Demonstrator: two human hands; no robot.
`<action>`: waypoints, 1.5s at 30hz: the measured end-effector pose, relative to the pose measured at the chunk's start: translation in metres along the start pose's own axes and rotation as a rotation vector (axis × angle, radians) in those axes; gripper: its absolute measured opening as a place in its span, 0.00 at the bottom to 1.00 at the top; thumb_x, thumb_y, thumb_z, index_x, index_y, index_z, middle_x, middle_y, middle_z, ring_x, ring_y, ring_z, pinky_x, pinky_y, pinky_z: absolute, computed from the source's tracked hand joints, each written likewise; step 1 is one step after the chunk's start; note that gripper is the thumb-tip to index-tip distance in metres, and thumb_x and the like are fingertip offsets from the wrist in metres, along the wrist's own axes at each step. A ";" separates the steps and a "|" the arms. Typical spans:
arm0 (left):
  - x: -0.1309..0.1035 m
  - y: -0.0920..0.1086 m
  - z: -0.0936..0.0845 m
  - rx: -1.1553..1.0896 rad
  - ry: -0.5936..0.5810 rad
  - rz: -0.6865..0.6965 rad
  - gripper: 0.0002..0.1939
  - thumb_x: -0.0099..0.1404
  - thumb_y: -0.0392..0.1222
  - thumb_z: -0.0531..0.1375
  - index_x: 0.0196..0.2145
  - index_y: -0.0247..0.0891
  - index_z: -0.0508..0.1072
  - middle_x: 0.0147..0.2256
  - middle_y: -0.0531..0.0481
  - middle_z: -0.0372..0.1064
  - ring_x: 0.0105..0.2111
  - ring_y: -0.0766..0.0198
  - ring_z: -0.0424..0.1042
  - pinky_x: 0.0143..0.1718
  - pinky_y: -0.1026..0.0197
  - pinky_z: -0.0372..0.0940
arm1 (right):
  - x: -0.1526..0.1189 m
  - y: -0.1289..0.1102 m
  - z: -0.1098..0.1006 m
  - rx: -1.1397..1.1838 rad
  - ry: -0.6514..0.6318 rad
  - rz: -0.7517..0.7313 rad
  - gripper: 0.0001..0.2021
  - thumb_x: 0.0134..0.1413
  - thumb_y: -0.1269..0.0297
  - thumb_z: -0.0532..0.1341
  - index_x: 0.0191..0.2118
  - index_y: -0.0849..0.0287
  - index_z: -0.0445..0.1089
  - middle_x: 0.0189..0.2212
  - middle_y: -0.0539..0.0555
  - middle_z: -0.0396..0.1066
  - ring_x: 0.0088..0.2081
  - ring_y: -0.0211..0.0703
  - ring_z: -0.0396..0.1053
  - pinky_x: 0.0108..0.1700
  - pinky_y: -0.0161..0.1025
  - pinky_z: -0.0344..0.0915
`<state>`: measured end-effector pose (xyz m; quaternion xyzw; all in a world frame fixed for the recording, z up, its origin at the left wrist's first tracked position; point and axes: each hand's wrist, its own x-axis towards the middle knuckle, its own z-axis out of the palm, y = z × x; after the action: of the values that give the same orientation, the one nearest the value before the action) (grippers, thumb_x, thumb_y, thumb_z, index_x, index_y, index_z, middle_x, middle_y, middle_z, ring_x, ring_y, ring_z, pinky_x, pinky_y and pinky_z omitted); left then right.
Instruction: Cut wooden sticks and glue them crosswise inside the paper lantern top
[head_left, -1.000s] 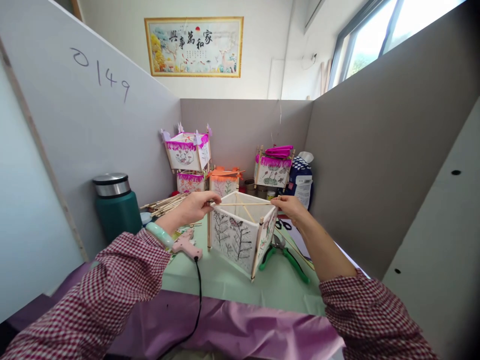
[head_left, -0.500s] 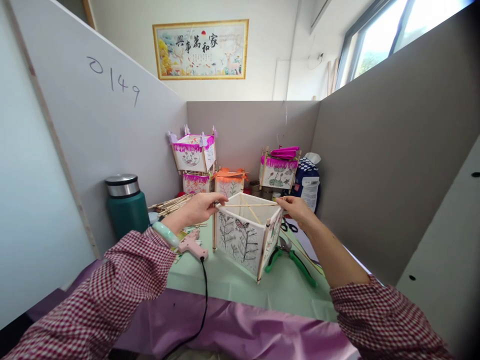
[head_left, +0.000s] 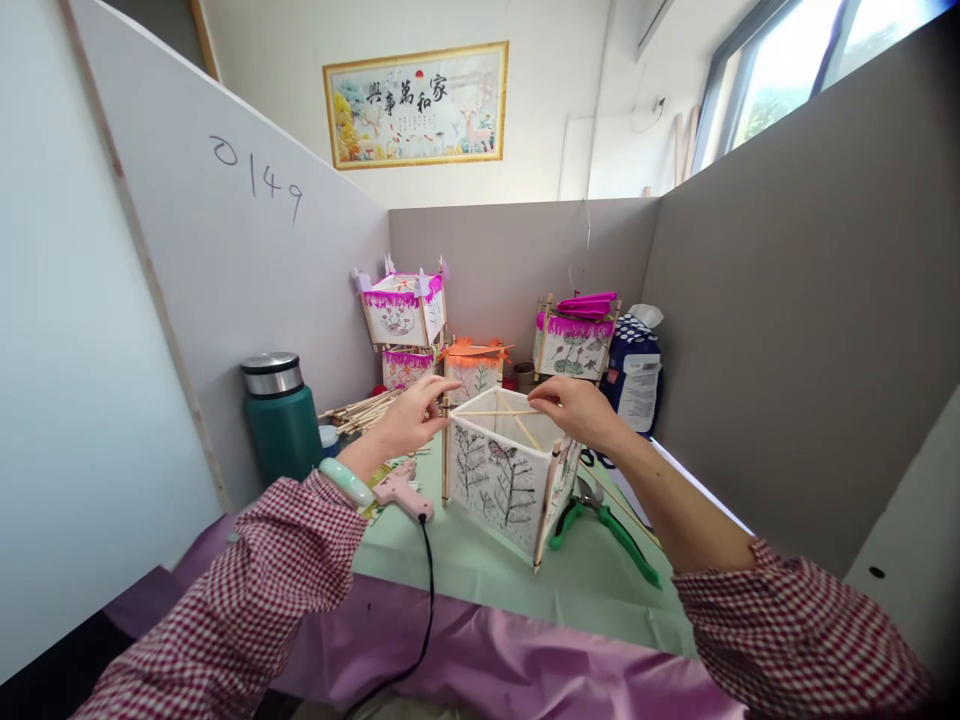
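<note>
A four-sided paper lantern [head_left: 495,480] with wooden corner posts stands on the table, black trees drawn on its front panel. Thin crossed sticks [head_left: 504,412] span its open top. My left hand [head_left: 409,415] is at the left corner, thumb and fingers around the top of the post. Over the top's right side, my right hand [head_left: 581,408] has its fingertips pinched together at a cross stick; whether they grip it is hidden. Left of the lantern lies a pink glue gun [head_left: 405,490] with a black cord. Green-handled pliers [head_left: 611,530] lie to the right.
Decorated lanterns [head_left: 401,315] are stacked at the back left, with another lantern [head_left: 574,345] at the back right beside a tissue pack [head_left: 636,370]. A teal bottle [head_left: 281,425] stands left, near loose wooden sticks [head_left: 360,410]. Grey partitions [head_left: 787,300] enclose the table.
My right hand has moved from the lantern's right corner inward over its top. My left fingers have spread somewhat at the left corner. The whole view has shifted slightly.
</note>
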<state>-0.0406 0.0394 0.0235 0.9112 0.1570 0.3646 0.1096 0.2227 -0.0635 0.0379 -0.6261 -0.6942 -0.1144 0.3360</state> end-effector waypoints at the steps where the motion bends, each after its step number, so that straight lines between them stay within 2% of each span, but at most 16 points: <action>1: -0.003 -0.002 0.002 -0.016 0.037 -0.039 0.24 0.60 0.32 0.57 0.54 0.39 0.64 0.50 0.44 0.62 0.29 0.70 0.66 0.31 0.62 0.67 | 0.003 0.000 0.002 -0.012 -0.027 -0.010 0.08 0.53 0.64 0.59 0.34 0.53 0.78 0.36 0.52 0.76 0.35 0.43 0.70 0.36 0.37 0.60; 4: -0.012 -0.007 0.008 -0.089 0.101 -0.178 0.20 0.60 0.36 0.58 0.51 0.36 0.66 0.45 0.44 0.65 0.31 0.67 0.68 0.27 0.63 0.69 | 0.008 0.003 0.007 -0.043 -0.094 -0.027 0.08 0.52 0.64 0.60 0.35 0.53 0.78 0.37 0.51 0.76 0.35 0.44 0.70 0.34 0.37 0.59; 7: -0.014 -0.010 0.013 -0.184 0.083 -0.281 0.18 0.62 0.42 0.57 0.49 0.35 0.67 0.41 0.44 0.67 0.28 0.67 0.70 0.25 0.63 0.70 | 0.013 0.000 0.007 -0.070 -0.128 -0.039 0.09 0.53 0.64 0.59 0.36 0.52 0.78 0.37 0.51 0.77 0.36 0.45 0.70 0.33 0.38 0.58; 12: -0.009 -0.005 0.018 -0.260 0.067 -0.363 0.18 0.61 0.44 0.59 0.47 0.33 0.68 0.40 0.44 0.69 0.25 0.68 0.70 0.24 0.64 0.69 | 0.024 -0.021 0.009 -0.084 -0.204 -0.090 0.10 0.55 0.61 0.58 0.36 0.52 0.78 0.34 0.51 0.77 0.34 0.43 0.69 0.32 0.37 0.56; 15: -0.007 -0.002 0.021 -0.276 0.052 -0.397 0.13 0.61 0.44 0.58 0.40 0.33 0.70 0.32 0.48 0.70 0.23 0.69 0.70 0.22 0.65 0.68 | 0.032 -0.036 0.014 -0.103 -0.267 -0.118 0.09 0.54 0.60 0.59 0.34 0.51 0.78 0.30 0.50 0.77 0.31 0.41 0.68 0.29 0.36 0.54; 18: -0.007 -0.001 0.022 -0.291 0.027 -0.408 0.10 0.61 0.45 0.57 0.31 0.35 0.69 0.24 0.53 0.66 0.21 0.68 0.69 0.22 0.66 0.67 | 0.037 -0.046 0.018 -0.134 -0.314 -0.122 0.09 0.53 0.60 0.60 0.31 0.52 0.79 0.29 0.51 0.77 0.29 0.41 0.67 0.28 0.36 0.52; 22: -0.007 -0.001 0.023 -0.294 0.035 -0.415 0.10 0.60 0.43 0.56 0.25 0.35 0.68 0.21 0.54 0.66 0.21 0.67 0.69 0.23 0.66 0.65 | 0.039 -0.052 0.021 -0.166 -0.327 -0.103 0.09 0.51 0.63 0.60 0.30 0.52 0.79 0.28 0.51 0.76 0.28 0.40 0.66 0.27 0.36 0.50; 36: -0.005 0.003 0.022 -0.243 0.054 -0.441 0.10 0.58 0.42 0.57 0.22 0.35 0.68 0.19 0.54 0.65 0.21 0.68 0.67 0.22 0.67 0.62 | 0.043 -0.043 0.025 -0.097 -0.363 -0.141 0.08 0.51 0.65 0.61 0.31 0.53 0.79 0.26 0.49 0.75 0.27 0.37 0.64 0.27 0.34 0.52; 45: -0.004 0.004 0.024 -0.227 0.055 -0.421 0.12 0.59 0.44 0.57 0.23 0.35 0.70 0.19 0.53 0.66 0.21 0.67 0.67 0.23 0.66 0.63 | 0.046 -0.042 0.030 -0.003 -0.341 -0.170 0.06 0.48 0.68 0.63 0.26 0.55 0.78 0.24 0.50 0.74 0.27 0.38 0.65 0.30 0.35 0.55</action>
<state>-0.0262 0.0319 0.0054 0.8300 0.3048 0.3736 0.2805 0.1742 -0.0174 0.0547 -0.5760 -0.7914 -0.0357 0.2015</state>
